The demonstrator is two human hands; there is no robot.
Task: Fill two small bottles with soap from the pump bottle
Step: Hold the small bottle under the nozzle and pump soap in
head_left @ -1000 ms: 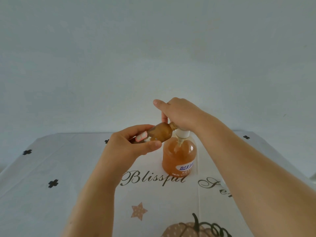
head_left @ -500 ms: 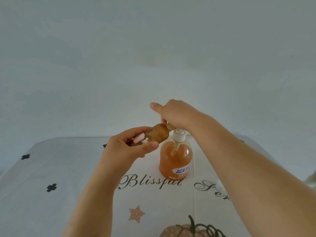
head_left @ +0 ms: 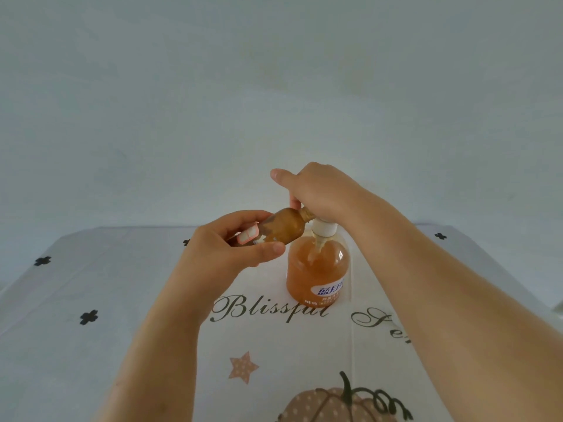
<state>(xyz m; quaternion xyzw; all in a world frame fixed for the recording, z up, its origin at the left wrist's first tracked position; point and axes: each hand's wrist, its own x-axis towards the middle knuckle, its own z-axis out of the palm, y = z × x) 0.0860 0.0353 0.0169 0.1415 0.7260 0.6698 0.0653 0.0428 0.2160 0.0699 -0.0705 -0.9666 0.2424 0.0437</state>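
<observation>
Pale bare wall at the far side; nearer, a white tablecloth [head_left: 91, 300] printed with script, crosses, a star and a pumpkin. Standing mid-cloth, the pump bottle [head_left: 330, 289], with orange soap [head_left: 307, 269] nearly up to its shoulder. Pressing on the pump head, the right hand [head_left: 323, 193], fingers curled over the top and forefinger sticking out left (nozzle hidden under the palm). Wrapped round the base of 1 small bottle [head_left: 286, 228], thumb and fingers of the left hand [head_left: 225, 248]. Held just left of the pump, nearly on its side, neck pointing right into the spout. Looks largely full of amber soap. No sign of bottle 2.

Risks from here:
- Overfilling and dripping onto the cloth with another stroke.
- Missing the narrow mouth if the neck slips off the spout.
- Tipping the pump bottle through an off-centre push.
</observation>
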